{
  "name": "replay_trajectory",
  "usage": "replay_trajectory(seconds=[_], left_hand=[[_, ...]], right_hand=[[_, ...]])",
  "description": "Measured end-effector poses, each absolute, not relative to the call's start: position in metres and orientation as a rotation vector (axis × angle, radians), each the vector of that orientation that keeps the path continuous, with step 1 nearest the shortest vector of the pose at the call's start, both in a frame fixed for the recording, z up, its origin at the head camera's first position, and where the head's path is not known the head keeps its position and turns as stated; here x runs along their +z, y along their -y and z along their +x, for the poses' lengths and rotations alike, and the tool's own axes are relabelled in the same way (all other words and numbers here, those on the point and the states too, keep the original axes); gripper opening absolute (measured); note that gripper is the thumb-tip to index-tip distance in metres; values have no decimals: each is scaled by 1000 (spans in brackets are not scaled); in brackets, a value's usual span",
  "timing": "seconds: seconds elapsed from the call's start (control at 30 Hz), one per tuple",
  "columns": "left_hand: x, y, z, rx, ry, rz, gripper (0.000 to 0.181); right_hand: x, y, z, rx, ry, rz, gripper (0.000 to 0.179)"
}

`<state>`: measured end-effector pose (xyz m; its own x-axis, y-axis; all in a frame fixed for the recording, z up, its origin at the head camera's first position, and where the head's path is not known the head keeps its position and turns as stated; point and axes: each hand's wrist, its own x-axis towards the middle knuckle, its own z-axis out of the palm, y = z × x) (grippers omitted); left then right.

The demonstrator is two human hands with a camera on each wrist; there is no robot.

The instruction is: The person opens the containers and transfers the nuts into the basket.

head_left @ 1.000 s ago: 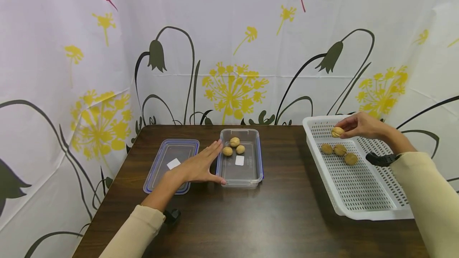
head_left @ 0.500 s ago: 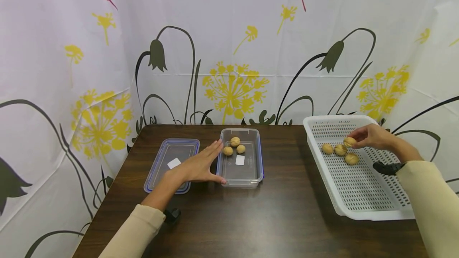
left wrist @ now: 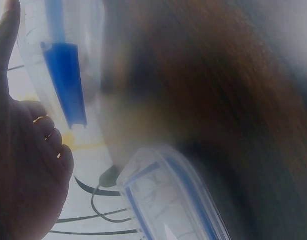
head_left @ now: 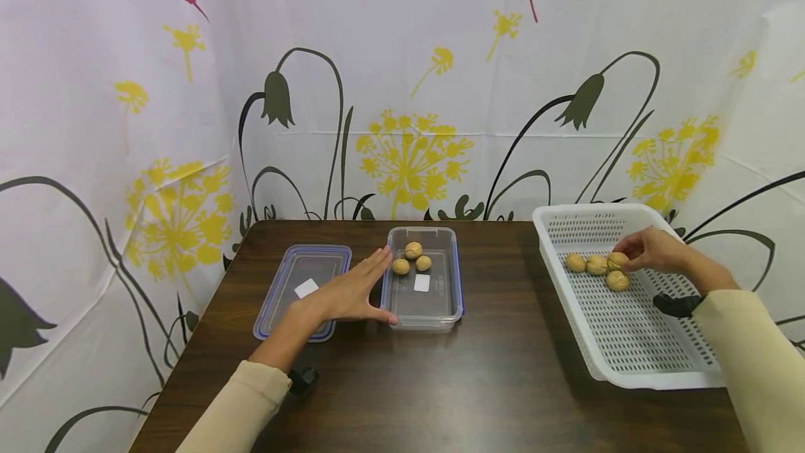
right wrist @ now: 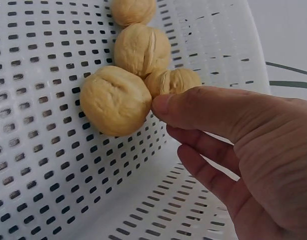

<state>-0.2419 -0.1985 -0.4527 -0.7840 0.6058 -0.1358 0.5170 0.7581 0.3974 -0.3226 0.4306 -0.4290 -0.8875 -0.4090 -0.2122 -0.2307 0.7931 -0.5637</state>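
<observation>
Apparently partway along, judging by how the nuts are split. Inside the clear box (head_left: 442, 303), three walnuts (head_left: 413, 250), grouped in the far part, beside a small white label (head_left: 422, 283). Inside the white perforated basket (head_left: 654, 377), well apart to the right, four more. Of those, three loose nuts (head_left: 597, 265), free of any grip; lastly one pinched walnut (right wrist: 172, 80), grasped between thumb and fingers of the right hand (head_left: 660, 255), low in the basket, apparently against neighbouring nuts and not yet let go. Hard to tell whether already resting on the basket floor. At the left side of the box, the left hand (head_left: 353, 293), released and grasping nothing: fingers stretched along the wall, thumb at the near corner, probably steadying. Also off and untouched, the blue-edged lid (head_left: 314, 268), flat on the dark table (head_left: 490, 369) to the left of the uncovered box. Left unfinished, then: release of the pinched walnut. From these views, impossible to say which container counts as complete.
</observation>
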Motion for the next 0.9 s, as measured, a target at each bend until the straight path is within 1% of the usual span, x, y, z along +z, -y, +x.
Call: replay_trajectory(seconds=[0.2, 0.5, 0.63, 0.73, 0.9], left_hand=[[-451, 198, -241, 510, -2702, 883, 128], [-451, 198, -241, 505, -2703, 882, 127], [-451, 198, -241, 506, -2704, 873, 128], [-451, 198, -241, 508, -2699, 869, 128], [-451, 199, -241, 502, -2695, 866, 128]], right_hand=[[-431, -432, -322, -739, -2675, -481, 38], [-433, -431, -321, -752, -2632, -497, 39], [-432, -430, -322, -723, -2653, -480, 42], [-430, -430, -322, -718, -2685, -500, 41], [-422, -423, -322, -733, -2760, -614, 34]])
